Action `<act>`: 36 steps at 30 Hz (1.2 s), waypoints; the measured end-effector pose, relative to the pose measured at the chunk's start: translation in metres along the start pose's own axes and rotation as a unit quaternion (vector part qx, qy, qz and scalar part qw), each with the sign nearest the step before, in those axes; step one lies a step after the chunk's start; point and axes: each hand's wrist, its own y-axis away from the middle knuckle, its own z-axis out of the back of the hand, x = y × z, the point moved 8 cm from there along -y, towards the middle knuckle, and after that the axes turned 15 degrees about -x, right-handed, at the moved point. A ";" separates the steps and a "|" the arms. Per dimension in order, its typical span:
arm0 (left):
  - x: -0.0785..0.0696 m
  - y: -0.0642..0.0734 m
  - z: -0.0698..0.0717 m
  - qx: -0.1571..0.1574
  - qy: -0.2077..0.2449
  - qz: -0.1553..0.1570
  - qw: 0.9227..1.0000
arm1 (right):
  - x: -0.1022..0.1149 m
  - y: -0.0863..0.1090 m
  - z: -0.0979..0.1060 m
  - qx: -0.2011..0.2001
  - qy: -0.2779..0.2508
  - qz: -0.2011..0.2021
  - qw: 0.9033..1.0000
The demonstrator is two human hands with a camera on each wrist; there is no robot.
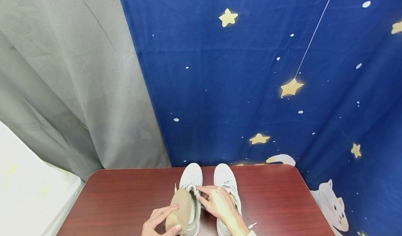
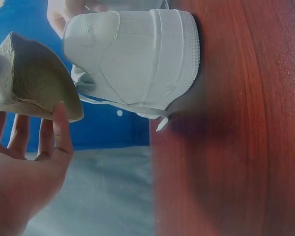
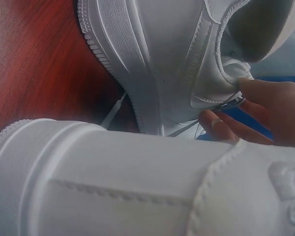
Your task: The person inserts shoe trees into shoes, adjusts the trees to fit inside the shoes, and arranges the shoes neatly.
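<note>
Two white lace-up sneakers stand side by side, toes pointing away. My left hand (image 1: 157,222) grips a tan insole (image 1: 181,208) by its edges, tilted above the opening of the left sneaker (image 1: 192,175). In the left wrist view the cupped heel of this insole (image 2: 46,81) faces the camera, apart from the sneaker's heel (image 2: 130,54). With thumb and fingers my right hand (image 1: 218,202) pinches the left sneaker's upper edge near the tongue and laces; the right wrist view shows this hand (image 3: 273,105) too. The right sneaker (image 1: 223,173) lies partly under my right forearm.
The sneakers stand on a dark red wooden table (image 1: 125,197) with rounded far corners. Loose lace ends (image 1: 252,225) hang beside both shoes. Behind rise a grey curtain (image 1: 78,72) and a blue starry curtain (image 1: 226,82). White fabric (image 1: 31,194) lies at the left.
</note>
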 end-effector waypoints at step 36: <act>-0.023 0.007 -0.004 -0.020 0.012 -0.107 0.994 | 0.000 0.000 0.001 0.002 -0.002 -0.001 1.000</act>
